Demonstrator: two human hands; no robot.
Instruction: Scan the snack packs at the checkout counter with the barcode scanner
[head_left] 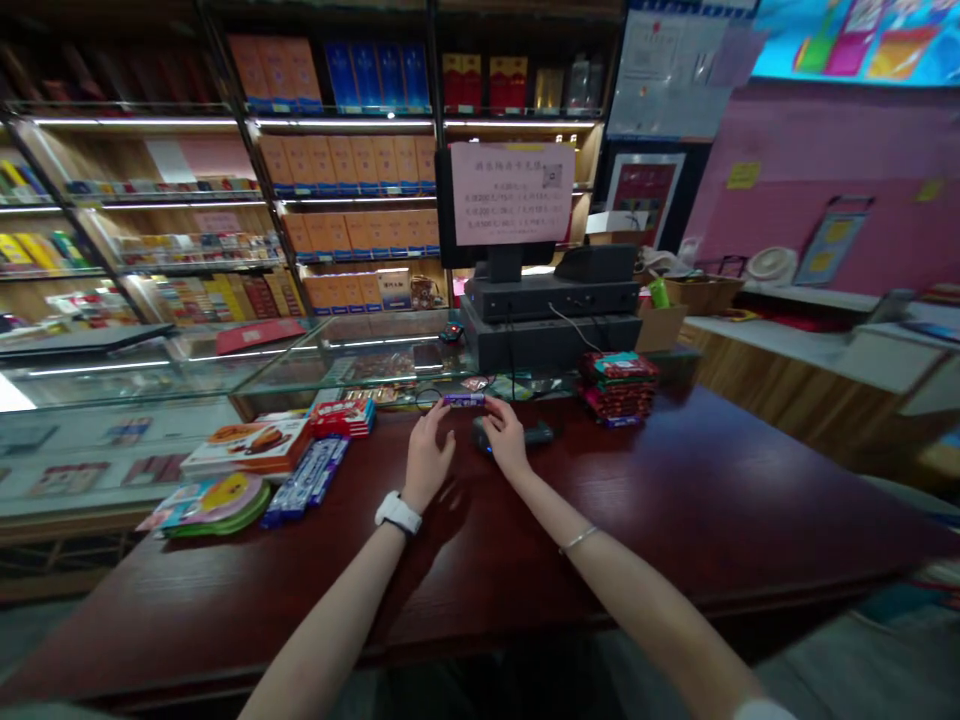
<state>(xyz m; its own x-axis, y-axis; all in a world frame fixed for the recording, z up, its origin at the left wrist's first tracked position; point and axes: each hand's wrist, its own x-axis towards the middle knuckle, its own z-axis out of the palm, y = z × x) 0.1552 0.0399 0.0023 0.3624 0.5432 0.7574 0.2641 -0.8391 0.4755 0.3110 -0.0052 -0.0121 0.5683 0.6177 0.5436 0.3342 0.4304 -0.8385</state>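
Nearest, a bracelet (581,538) on the R forearm & a white watch (400,512) on the L wrist, then blue-&-white pkts (311,480) lying to the L on the dark red counter (712,470). L hand (429,460) & R hand (508,440) pinch the 2 ends of 1 purple pkt (465,400) betw. their fingertips near the counter's far side, w/ a dark scanner (538,434) partly hidden by the R hand. Beyond: monitor (446,215) w/ paper sign (514,190), then shelves w/ orange boxes (364,165).
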